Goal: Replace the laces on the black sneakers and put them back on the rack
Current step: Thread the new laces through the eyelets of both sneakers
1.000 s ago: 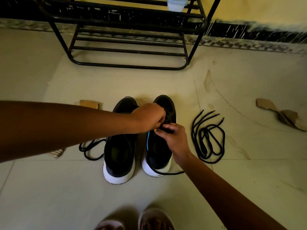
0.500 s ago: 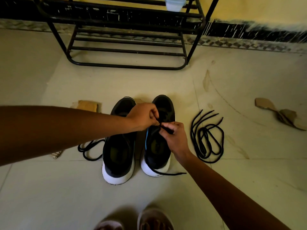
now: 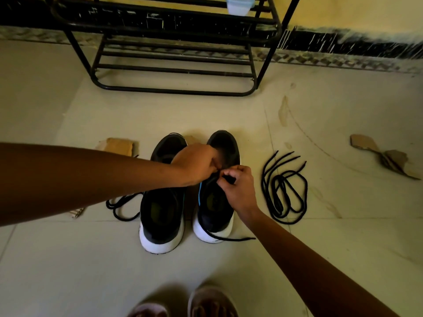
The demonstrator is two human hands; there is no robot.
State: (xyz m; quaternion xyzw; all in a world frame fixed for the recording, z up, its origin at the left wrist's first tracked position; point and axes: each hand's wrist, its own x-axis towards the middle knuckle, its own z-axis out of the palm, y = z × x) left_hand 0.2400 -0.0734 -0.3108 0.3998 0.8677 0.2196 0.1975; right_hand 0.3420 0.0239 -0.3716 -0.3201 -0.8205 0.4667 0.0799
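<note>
Hands together, left hand (image 3: pixel 196 165), right hand (image 3: pixel 238 188), pinching thin black lace (image 3: pixel 231 238), white-soled sneaker (image 3: pixel 215 213)

Both bare forearms reach forward and meet mid-scene. The left hand (image 3: pixel 196 164) comes in from the left, knuckles up, its curled fingers pinching a black lace (image 3: pixel 229 179). The right hand (image 3: pixel 239 191), just nearer, pinches the same lace between thumb and fingers, fingertips touching the left's.

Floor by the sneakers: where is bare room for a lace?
Bare floor: between the rack and the sneakers' toes; between their heels and the person's feet. Crowded: coiled laces at right, loose lace at left, left hand and right hand pinching the threaded lace.
</note>
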